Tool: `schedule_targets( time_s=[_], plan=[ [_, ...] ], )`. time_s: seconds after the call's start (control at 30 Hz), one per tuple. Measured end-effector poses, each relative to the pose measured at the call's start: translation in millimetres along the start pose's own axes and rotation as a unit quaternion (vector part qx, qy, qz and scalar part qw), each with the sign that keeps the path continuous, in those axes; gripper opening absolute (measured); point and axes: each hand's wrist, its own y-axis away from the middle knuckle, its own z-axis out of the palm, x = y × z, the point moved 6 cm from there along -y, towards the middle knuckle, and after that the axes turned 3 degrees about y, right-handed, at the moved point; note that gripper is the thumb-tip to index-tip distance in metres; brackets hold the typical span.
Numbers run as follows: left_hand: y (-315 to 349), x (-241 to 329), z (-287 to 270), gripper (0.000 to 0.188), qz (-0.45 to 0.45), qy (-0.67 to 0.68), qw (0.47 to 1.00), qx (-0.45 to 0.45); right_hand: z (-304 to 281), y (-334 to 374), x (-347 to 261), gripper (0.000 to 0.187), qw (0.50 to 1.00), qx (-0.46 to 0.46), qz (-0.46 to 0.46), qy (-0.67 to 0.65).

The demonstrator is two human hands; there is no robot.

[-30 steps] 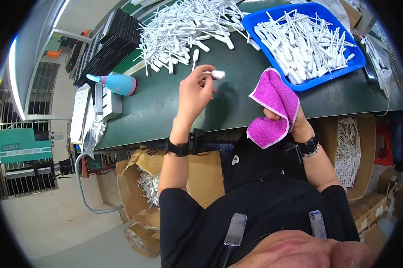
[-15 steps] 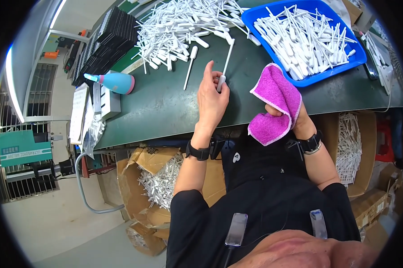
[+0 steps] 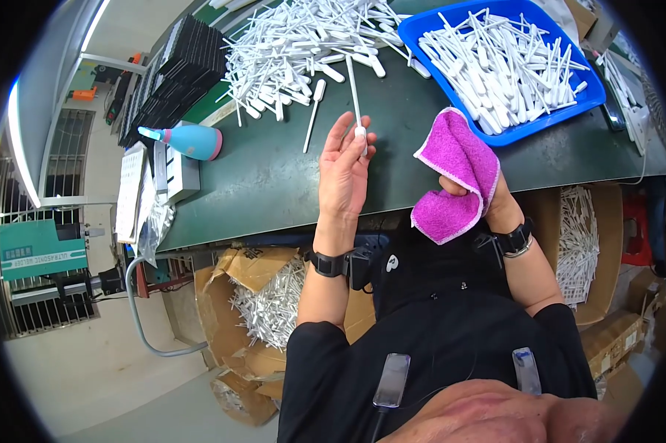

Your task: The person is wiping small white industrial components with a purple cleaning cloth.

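Observation:
My left hand [image 3: 342, 176] is raised over the bench, palm turned partly up. Its thumb and fingers pinch a white plastic stick [image 3: 354, 88] by the thick end, and the thin shaft points away from me. A magenta towel cloth [image 3: 462, 151] with white edging is bunched in my right hand [image 3: 500, 205], whose fingers are mostly covered by it. On the bench beyond my left hand lies a single similar stick [image 3: 314, 114]. Farther back spreads a heap of white sticks [image 3: 311, 44]. A blue tray [image 3: 514, 135], full of such sticks, stands past the cloth.
At the left are a light-blue squeeze bottle [image 3: 192, 141], a stack of black trays [image 3: 178, 70] and papers [image 3: 131, 192] at the edge. Below the green bench [image 3: 259, 199], cardboard boxes hold white pieces, one left [image 3: 248, 266] and one right [image 3: 610, 258].
My left hand has turned its palm upward and shifted slightly left, tilting the held stick leftward at its far end. My right hand and the cloth have barely moved.

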Motion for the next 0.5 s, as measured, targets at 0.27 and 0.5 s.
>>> schedule_targets(
  time_s=[0.27,0.5],
  plan=[
    [2,-8,-15,0.043,-0.018,0.028,0.999,0.017,5,4,1,0.031,0.999,0.025,0.008,0.037],
    [-3,-3,-12,0.042,0.001,0.045,0.999,0.011,9,0,-10,0.031,0.996,0.092,-0.006,0.020]
  ],
)
